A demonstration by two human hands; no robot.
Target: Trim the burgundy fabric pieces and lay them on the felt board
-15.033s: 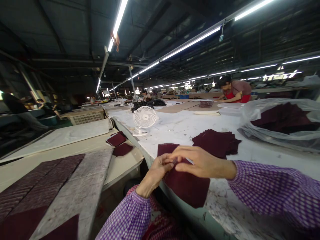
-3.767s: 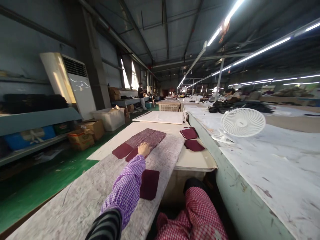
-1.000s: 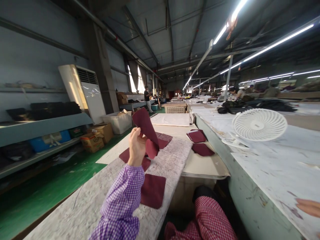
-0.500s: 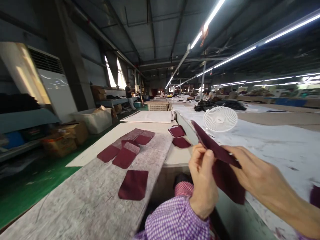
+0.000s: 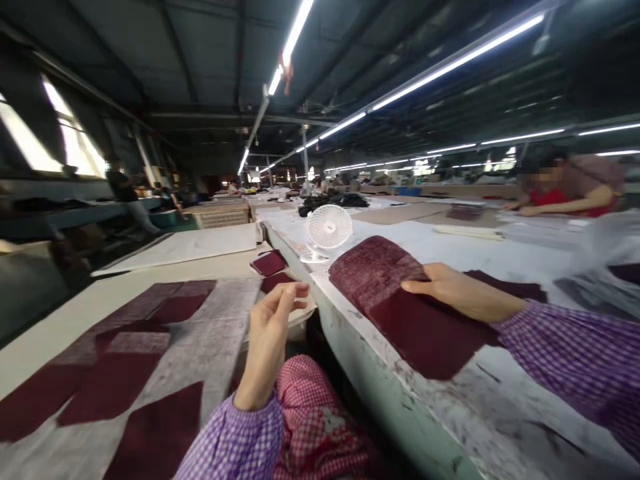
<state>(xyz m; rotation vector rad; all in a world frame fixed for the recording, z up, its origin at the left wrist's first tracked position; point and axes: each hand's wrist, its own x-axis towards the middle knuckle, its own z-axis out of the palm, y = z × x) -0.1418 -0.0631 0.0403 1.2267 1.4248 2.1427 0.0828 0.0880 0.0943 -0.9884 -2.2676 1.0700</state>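
- White desk [image 5: 473, 253]: fan [image 5: 329, 228] stands beyond the cloth [image 5: 430, 340], bag [image 5: 593, 250] far right.
- Right grip [image 5: 453, 291] holds cloth at the desk's near edge.
- Left grip [image 5: 267, 330] released, near the board [image 5: 220, 337].
- Pieces [image 5: 115, 388] lie on the board.

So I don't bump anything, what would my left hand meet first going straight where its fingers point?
Probably the maroon piece at your right hand; depth is unclear, so your left hand might instead touch the white table's edge first.
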